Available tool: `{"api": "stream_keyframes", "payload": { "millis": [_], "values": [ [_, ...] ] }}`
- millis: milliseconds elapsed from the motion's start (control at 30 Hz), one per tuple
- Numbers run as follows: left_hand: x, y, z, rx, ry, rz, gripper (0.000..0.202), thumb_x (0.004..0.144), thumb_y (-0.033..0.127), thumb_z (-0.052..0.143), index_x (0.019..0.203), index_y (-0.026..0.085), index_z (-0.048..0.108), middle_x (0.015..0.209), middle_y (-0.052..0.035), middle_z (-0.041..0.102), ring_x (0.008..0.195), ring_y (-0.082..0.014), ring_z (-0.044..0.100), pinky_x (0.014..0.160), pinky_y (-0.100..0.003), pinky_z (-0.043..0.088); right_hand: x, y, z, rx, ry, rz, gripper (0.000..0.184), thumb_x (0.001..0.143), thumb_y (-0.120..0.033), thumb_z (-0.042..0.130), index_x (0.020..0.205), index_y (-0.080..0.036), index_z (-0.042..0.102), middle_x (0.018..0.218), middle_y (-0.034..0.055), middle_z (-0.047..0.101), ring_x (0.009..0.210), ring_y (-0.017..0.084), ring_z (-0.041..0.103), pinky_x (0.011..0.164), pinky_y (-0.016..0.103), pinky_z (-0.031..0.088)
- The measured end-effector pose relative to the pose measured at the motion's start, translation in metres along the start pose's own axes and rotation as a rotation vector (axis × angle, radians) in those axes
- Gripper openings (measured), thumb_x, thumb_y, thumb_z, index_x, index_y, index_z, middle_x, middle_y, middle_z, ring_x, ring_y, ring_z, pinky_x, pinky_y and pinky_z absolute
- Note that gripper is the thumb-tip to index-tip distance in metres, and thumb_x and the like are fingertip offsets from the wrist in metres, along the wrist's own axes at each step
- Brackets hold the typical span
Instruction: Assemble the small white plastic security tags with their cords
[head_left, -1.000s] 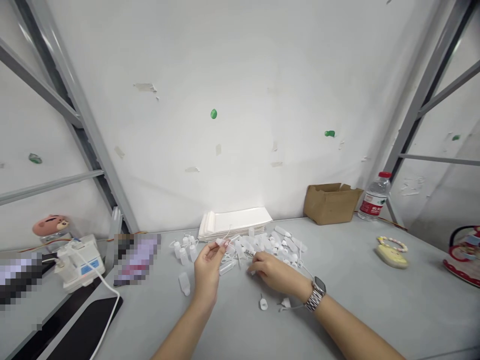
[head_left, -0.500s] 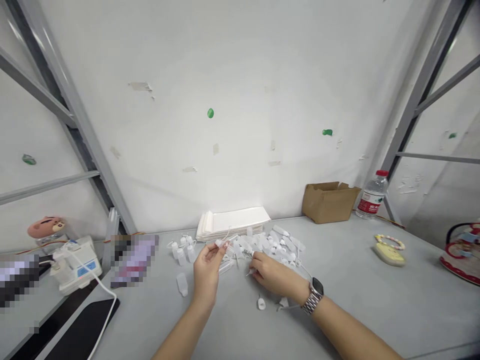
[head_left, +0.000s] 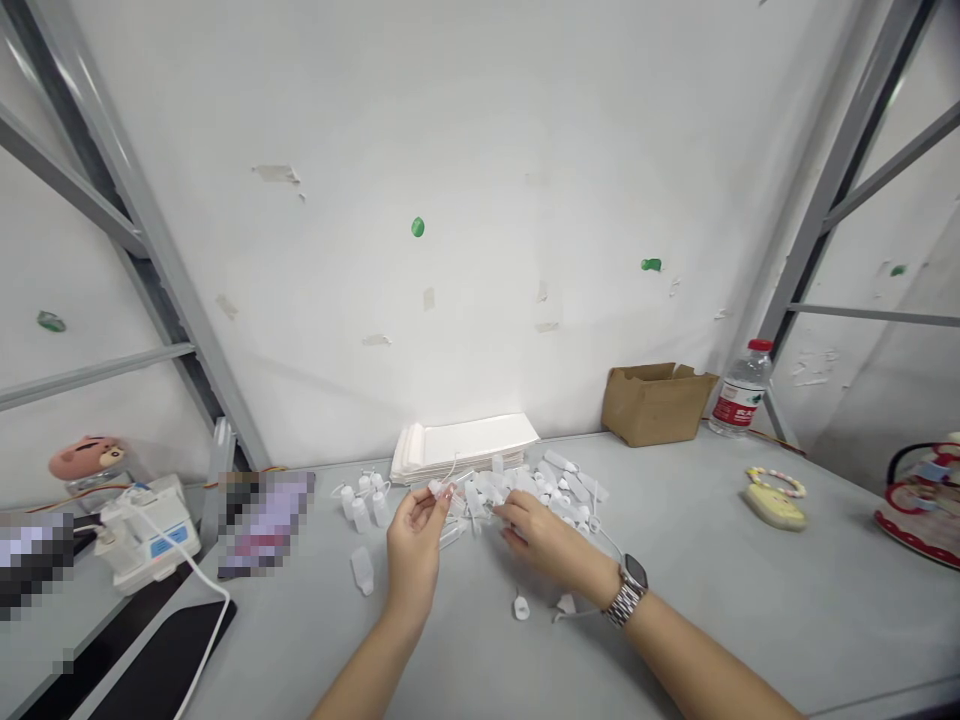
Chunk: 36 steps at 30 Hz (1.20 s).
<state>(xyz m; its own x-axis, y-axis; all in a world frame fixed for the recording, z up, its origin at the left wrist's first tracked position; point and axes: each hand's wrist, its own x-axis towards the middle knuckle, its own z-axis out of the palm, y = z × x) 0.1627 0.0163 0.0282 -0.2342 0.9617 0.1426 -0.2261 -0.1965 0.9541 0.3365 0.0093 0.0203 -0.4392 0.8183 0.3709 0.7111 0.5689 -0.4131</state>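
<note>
My left hand [head_left: 416, 525] is closed in a pinch on a small translucent white plastic piece [head_left: 437, 488] with a thin loop rising from it. Its exact shape is partly covered by my fingers. My right hand [head_left: 529, 530] reaches over the near edge of a pile of small white plastic bottles [head_left: 574, 487], fingers bent and slightly apart, with nothing visible held. A few bottles with looped caps [head_left: 361, 512] stand upright left of my left hand. Closer to me, a capless flat bottle [head_left: 363, 571] lies down. A loose white cap [head_left: 521, 606] rests below my right hand.
Behind the pile, a stack of white paper sheets [head_left: 480, 437] lies against the wall. A cardboard box [head_left: 660, 408], a water bottle [head_left: 741, 392] and a yellow case with a bead bracelet [head_left: 776, 507] are to the right. A white power box [head_left: 150, 535] and a black pad [head_left: 169, 660] are left.
My right hand has lifted slightly and its fingers have loosened; a small white piece seen under them earlier no longer shows. My left hand keeps its pinch in nearly the same place.
</note>
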Motion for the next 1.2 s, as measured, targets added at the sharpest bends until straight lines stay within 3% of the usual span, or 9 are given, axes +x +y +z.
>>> {"api": "stream_keyframes", "payload": {
  "millis": [167,267,367,533,900,1200],
  "values": [
    [-0.006,-0.002,0.002,0.127,-0.018,0.097,0.028,0.065,0.038,0.066,0.083,0.017,0.059,0.085,-0.0053,0.066,0.088,-0.0208,0.060,0.079,-0.030,0.045,0.007,0.000,-0.018,0.461,0.255,0.190,0.014,0.082,-0.026,0.051,0.089,-0.020,0.061,0.084,0.0044,0.055,0.077,0.017,0.053,0.074,0.033,0.044],
    [-0.013,-0.005,0.007,0.195,-0.145,0.117,0.026,0.066,0.037,0.065,0.084,0.018,0.062,0.086,-0.0056,0.065,0.085,-0.0199,0.060,0.073,-0.028,0.047,0.009,-0.007,-0.027,0.868,0.279,0.318,0.018,0.074,-0.035,0.060,0.083,-0.019,0.061,0.079,0.0024,0.060,0.074,0.016,0.056,0.071,0.032,0.046],
    [-0.022,-0.007,0.011,0.243,-0.288,0.094,0.024,0.068,0.036,0.063,0.083,0.018,0.064,0.084,-0.0058,0.062,0.080,-0.0196,0.058,0.062,-0.027,0.052,0.008,-0.014,-0.028,1.048,0.287,0.335,0.022,0.071,-0.036,0.063,0.086,-0.019,0.064,0.083,0.0023,0.062,0.072,0.015,0.056,0.073,0.032,0.046],
    [-0.028,-0.011,0.013,0.273,-0.338,0.102,0.022,0.066,0.033,0.064,0.082,0.018,0.067,0.082,-0.0040,0.058,0.078,-0.0191,0.057,0.055,-0.028,0.056,0.005,-0.018,-0.021,1.036,0.273,0.242,0.022,0.075,-0.037,0.060,0.091,-0.023,0.065,0.095,0.0033,0.062,0.084,0.017,0.056,0.078,0.032,0.045],
    [-0.026,-0.006,0.015,0.198,-0.341,0.026,0.027,0.065,0.033,0.064,0.088,0.019,0.069,0.084,-0.0033,0.054,0.079,-0.0188,0.054,0.056,-0.033,0.059,0.006,-0.014,-0.011,0.947,0.246,0.228,0.015,0.072,-0.034,0.064,0.079,-0.021,0.067,0.082,0.0034,0.064,0.081,0.018,0.058,0.073,0.031,0.047],
    [-0.026,-0.007,0.014,0.181,-0.309,-0.027,0.037,0.068,0.034,0.063,0.101,0.018,0.064,0.085,-0.0068,0.065,0.084,-0.0234,0.061,0.050,-0.027,0.054,0.006,-0.012,-0.015,0.921,0.218,0.234,0.013,0.074,-0.030,0.062,0.080,-0.020,0.066,0.082,0.0031,0.065,0.080,0.017,0.058,0.072,0.029,0.045]
  ]
}}
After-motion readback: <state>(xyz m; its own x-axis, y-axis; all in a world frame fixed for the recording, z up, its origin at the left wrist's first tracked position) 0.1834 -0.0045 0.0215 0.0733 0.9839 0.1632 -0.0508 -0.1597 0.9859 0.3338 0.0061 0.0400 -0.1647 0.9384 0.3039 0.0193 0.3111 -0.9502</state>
